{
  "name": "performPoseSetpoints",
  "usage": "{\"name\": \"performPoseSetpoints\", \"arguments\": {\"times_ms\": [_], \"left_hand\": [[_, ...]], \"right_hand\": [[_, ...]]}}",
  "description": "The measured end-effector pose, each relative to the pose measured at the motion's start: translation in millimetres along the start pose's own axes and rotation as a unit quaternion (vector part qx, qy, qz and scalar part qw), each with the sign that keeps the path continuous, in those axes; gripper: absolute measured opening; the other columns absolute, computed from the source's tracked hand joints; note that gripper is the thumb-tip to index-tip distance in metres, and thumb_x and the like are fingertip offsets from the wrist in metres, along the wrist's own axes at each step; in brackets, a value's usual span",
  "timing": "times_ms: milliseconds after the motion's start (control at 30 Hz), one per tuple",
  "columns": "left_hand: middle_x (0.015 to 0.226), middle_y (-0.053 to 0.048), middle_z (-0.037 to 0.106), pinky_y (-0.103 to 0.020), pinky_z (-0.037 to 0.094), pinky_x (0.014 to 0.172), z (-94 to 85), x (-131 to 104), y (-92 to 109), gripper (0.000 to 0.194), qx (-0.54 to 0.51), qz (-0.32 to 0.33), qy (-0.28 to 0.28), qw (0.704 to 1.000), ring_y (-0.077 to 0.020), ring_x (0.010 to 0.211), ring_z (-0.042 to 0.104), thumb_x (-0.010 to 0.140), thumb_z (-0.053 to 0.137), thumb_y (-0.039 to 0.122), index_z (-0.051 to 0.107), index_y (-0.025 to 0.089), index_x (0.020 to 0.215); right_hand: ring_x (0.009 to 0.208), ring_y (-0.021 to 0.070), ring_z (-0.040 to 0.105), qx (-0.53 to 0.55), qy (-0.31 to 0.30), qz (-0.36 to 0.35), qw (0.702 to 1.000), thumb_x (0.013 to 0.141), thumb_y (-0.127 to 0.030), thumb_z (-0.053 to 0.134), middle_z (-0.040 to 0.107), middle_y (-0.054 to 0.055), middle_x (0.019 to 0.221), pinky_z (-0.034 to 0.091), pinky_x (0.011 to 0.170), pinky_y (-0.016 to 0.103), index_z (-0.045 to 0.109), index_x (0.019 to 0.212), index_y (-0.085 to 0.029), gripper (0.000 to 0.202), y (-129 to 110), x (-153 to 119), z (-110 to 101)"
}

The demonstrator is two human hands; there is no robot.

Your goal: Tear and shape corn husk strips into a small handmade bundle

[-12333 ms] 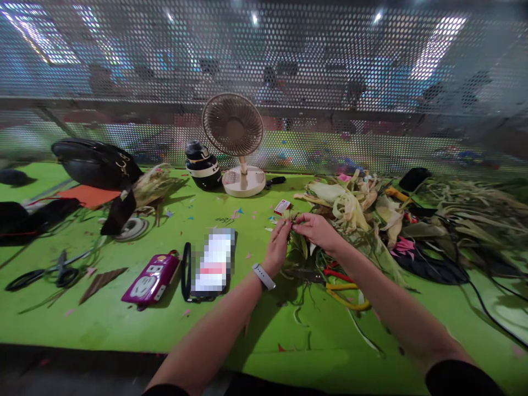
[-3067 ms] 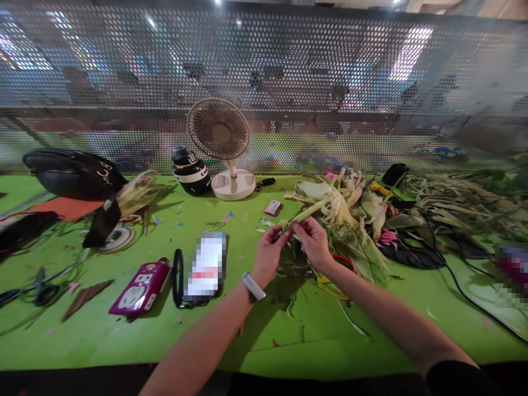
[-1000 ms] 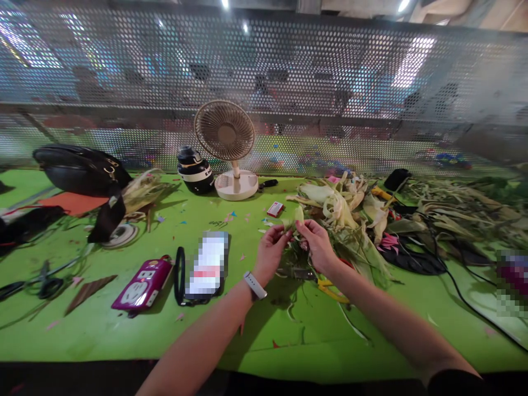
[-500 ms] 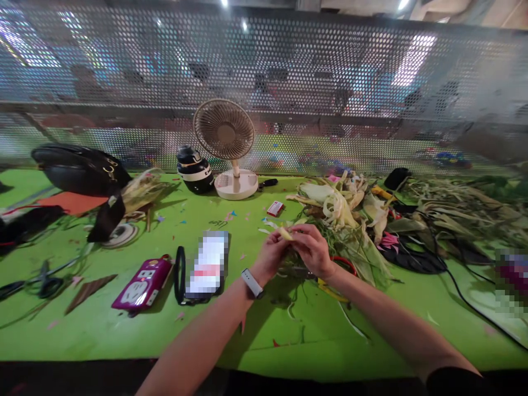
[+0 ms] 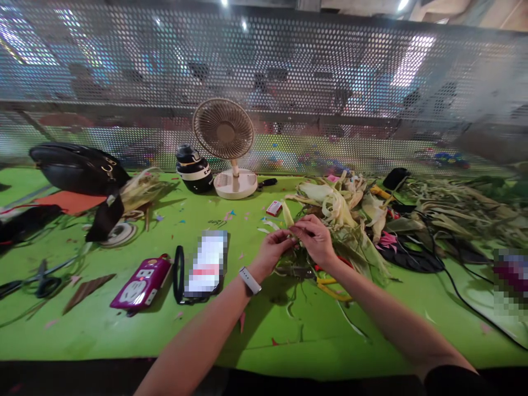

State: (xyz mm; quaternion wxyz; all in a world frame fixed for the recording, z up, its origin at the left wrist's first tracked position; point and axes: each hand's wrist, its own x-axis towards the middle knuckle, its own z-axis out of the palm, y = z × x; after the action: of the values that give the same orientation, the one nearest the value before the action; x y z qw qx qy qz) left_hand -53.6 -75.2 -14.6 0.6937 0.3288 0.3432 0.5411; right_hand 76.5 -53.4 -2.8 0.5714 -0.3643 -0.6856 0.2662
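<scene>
Green tabletop [image 5: 264, 341], husk strip [image 5: 287, 214] now steeper in both hands [image 5: 270, 254] [image 5: 317, 242]

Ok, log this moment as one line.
right hand: pinching husk strip | left hand: fingers closed beside it, hold unclear | husk pile: beyond right hand | phone: left of hands

The husks [image 5: 345, 208] look papery and matt, the bag [image 5: 76, 168] perhaps smooth leather.

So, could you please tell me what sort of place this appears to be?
Probably a craft workshop: a green worktable bears a heap of dry husks, scissors lie toward its left, and a perforated metal screen stands along its far edge.
</scene>
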Motion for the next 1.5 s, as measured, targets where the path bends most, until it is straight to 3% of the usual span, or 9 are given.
{"name": "performPoseSetpoints", "arguments": {"times_ms": [200,333,533,767,1200,1400,1500], "left_hand": [[0.063,0.001,0.066,-0.018,0.046,0.055,-3.5,3,5,0.032,-0.029,0.002,0.040,0.999,-0.0073,0.054,0.060,0.047,0.086,0.023,0.067,0.014,0.072],[0.067,0.003,0.068,-0.016,0.044,0.051,-4.3,6,8,0.035,-0.076,0.007,0.071,0.995,-0.0063,0.054,0.060,0.044,0.087,0.021,0.066,0.015,0.072],[0.067,0.003,0.068,-0.016,0.044,0.053,-2.9,6,6,0.033,-0.097,0.034,0.082,0.991,-0.0062,0.055,0.060,0.047,0.086,0.020,0.066,0.016,0.073],[0.072,0.001,0.070,-0.018,0.042,0.055,-2.0,5,6,0.029,-0.101,0.040,0.056,0.993,-0.0089,0.064,0.063,0.051,0.084,0.023,0.070,0.017,0.075],[0.071,0.001,0.071,-0.017,0.041,0.055,2.0,5,5,0.030,-0.077,0.053,0.119,0.989,-0.0065,0.061,0.058,0.045,0.086,0.026,0.074,0.018,0.072],[0.072,0.000,0.071,-0.018,0.038,0.053,1.5,5,1,0.029,-0.053,0.064,0.122,0.989,-0.0062,0.058,0.055,0.049,0.084,0.028,0.074,0.019,0.074],[0.073,0.000,0.071,-0.018,0.040,0.054,1.3,5,0,0.030,-0.048,0.068,0.128,0.988,-0.0066,0.059,0.056,0.048,0.085,0.028,0.075,0.020,0.074]], "right_hand": [[0.067,0.0141,0.053,-0.029,-0.011,-0.010,0.999,0.081,-0.032,0.063,0.058,0.001,0.072,0.044,0.061,0.027,0.070,0.078,-0.023,0.012,-3,5,-6],[0.079,0.0170,0.058,-0.063,-0.012,-0.048,0.997,0.080,-0.031,0.064,0.063,0.003,0.080,0.047,0.074,0.031,0.068,0.076,-0.022,0.011,-5,8,-12],[0.078,0.0162,0.058,-0.075,-0.032,-0.055,0.995,0.079,-0.027,0.066,0.061,0.003,0.078,0.048,0.073,0.030,0.067,0.076,-0.021,0.007,-3,6,-9],[0.072,0.0143,0.057,-0.064,-0.002,-0.036,0.997,0.080,-0.031,0.065,0.059,0.002,0.076,0.048,0.068,0.028,0.065,0.070,-0.020,0.015,-3,7,-8],[0.077,0.0156,0.056,-0.104,0.001,-0.049,0.993,0.082,-0.031,0.063,0.057,0.003,0.080,0.047,0.072,0.029,0.066,0.075,-0.020,0.014,-4,4,-6],[0.074,0.0157,0.056,-0.129,-0.020,-0.038,0.991,0.087,-0.033,0.054,0.057,0.003,0.079,0.050,0.068,0.028,0.065,0.083,-0.022,0.015,-6,0,-3],[0.064,0.0136,0.056,-0.093,-0.032,0.017,0.995,0.088,-0.036,0.052,0.055,0.003,0.078,0.049,0.054,0.025,0.062,0.083,-0.022,0.018,-5,-3,-2]]}}
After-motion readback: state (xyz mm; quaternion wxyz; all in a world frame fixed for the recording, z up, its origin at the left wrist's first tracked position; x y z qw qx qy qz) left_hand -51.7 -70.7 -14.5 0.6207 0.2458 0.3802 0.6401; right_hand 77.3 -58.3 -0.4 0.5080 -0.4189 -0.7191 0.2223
